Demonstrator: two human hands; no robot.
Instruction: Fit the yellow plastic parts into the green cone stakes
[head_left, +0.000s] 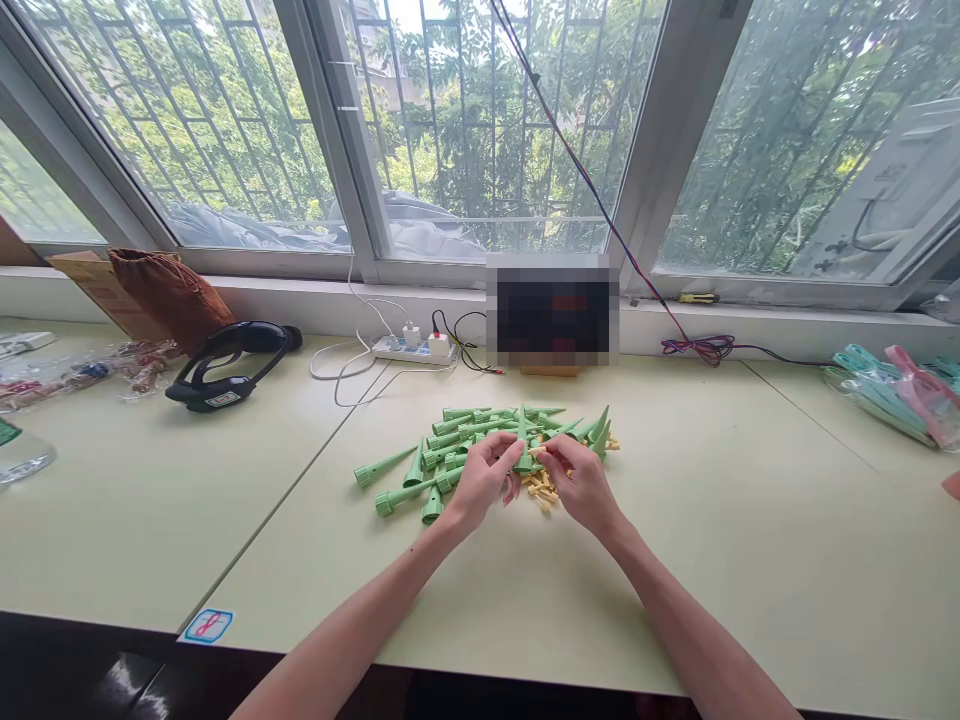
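My left hand [480, 482] is closed round a green plastic watering spike [523, 428], which stands upright with its point away from me. In my right hand [583, 484], thumb and fingers pinch a small yellow peg [538, 451] against the spike's side. Whether the peg sits inside a hole there, I cannot tell. Several more green spikes [405, 497] lie in a loose pile under and around my hands, mostly to the left. Below and between the hands is a heap of small yellow pegs [541, 492], partly hidden by my fingers.
Behind the pile are a white power strip [414, 350] with cables and a blurred-out dark box [553, 315]. A black headset [232, 370] and a brown pouch [171, 300] lie left. Bagged teal and pink items [892, 395] sit at the far right, near coiled wires [697, 347].
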